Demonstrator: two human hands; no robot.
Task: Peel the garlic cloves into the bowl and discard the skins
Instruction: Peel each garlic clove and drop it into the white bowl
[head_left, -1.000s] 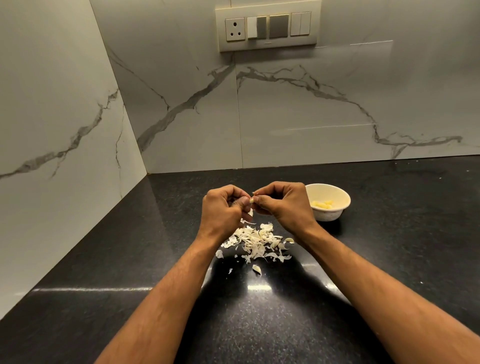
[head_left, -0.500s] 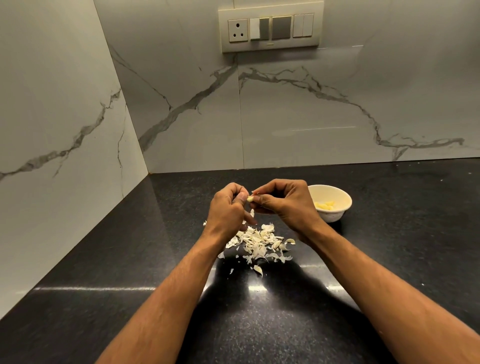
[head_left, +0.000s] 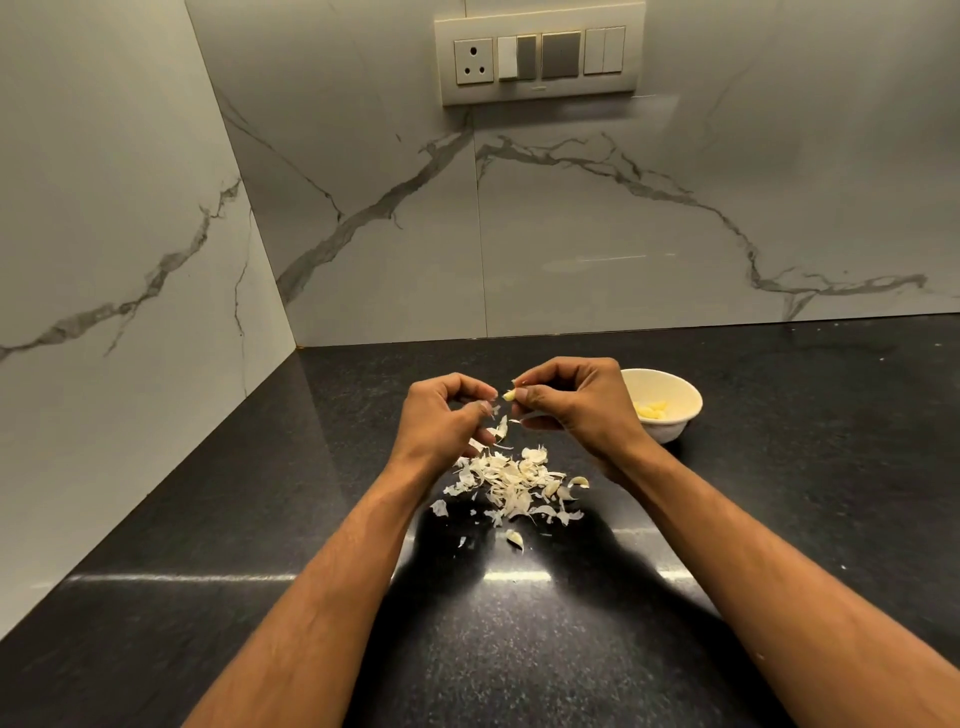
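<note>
Marble walls (head_left: 363, 208) close off the dark worktop (head_left: 779, 493) on two sides, meeting in a corner far left of the hands; to the right and toward the viewer the surface runs on open past the frame edges. A switch panel (head_left: 540, 54) sits high on the back wall.

Both hands hover above the worktop, close together. The right hand (head_left: 576, 410) has a narrow grip: thumb and fingertips pinch a small garlic clove (head_left: 509, 396), whose pale tip pokes out leftward toward the other hand; its long axis is mostly hidden in the fingers. The left hand (head_left: 441, 421) is curled, fingertips just beside the clove, and a shred of skin (head_left: 501, 428) hangs at them; whether it is pinched cannot be told.

Below them lies a loose pile of skins (head_left: 511, 480). A white bowl (head_left: 675, 421) with peeled cloves (head_left: 652, 410) stands just right of the right hand.
</note>
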